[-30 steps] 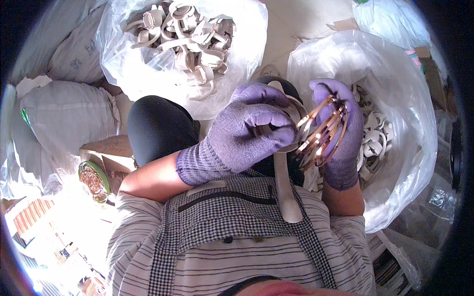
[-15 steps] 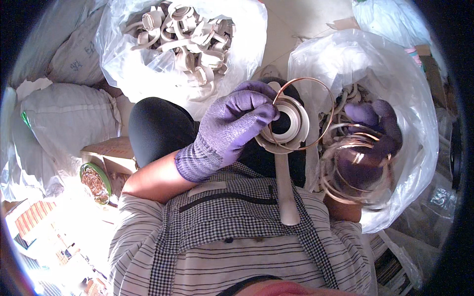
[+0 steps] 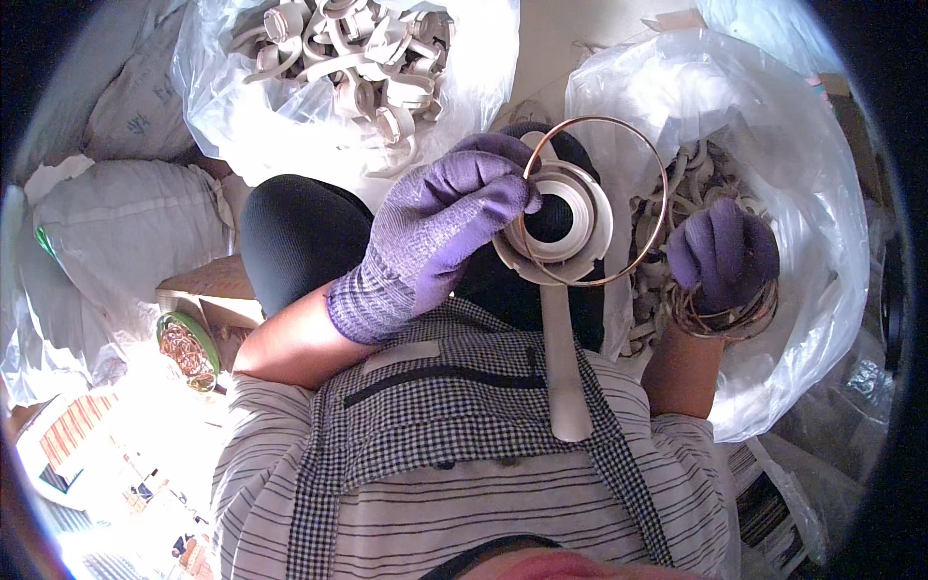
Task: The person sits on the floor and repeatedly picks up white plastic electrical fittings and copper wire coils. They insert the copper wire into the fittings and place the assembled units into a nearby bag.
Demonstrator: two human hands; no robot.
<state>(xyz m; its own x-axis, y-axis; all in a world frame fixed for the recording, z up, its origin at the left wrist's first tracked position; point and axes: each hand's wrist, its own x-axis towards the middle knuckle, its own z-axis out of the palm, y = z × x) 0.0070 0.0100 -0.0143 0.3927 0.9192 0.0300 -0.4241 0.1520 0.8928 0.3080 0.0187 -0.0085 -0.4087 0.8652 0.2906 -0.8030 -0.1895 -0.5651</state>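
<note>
From the head camera, your left hand [image 3: 454, 208], in a purple knit glove, is nearly closed in a pinch: thumb and fingertips meet on the left edge of a thin copper-coloured ring [image 3: 666, 208]. The ring stands out in front of you to the right of those fingertips, tilted so that its whole loop shows. Behind it, framed partly by the loop, is a white plastic piece [image 3: 564, 362] with a round stepped collar, a dark middle and a long handle pointing down toward your chest. Your fingertips overlap the left rim of that collar; you cannot tell from here whether they touch it.

Your right hand [image 3: 723, 256], gloved alike, is over to the right, with its fingers curled inward. A bundle of rings [image 3: 730, 319] sits about its wrist, at the cuff. Whether the fingers grip anything is hidden, so its hold cannot be told.

Just behind that hand is an open clear bag [image 3: 802, 193] with more pale plastic parts [image 3: 691, 184] inside. Ahead of you to the left, a second bag [image 3: 261, 145] holds a heap of similar pieces [image 3: 372, 68]. Beyond your left forearm, a round green-rimmed tub [image 3: 201, 329] of rings leans near a cardboard box [image 3: 213, 285].
</note>
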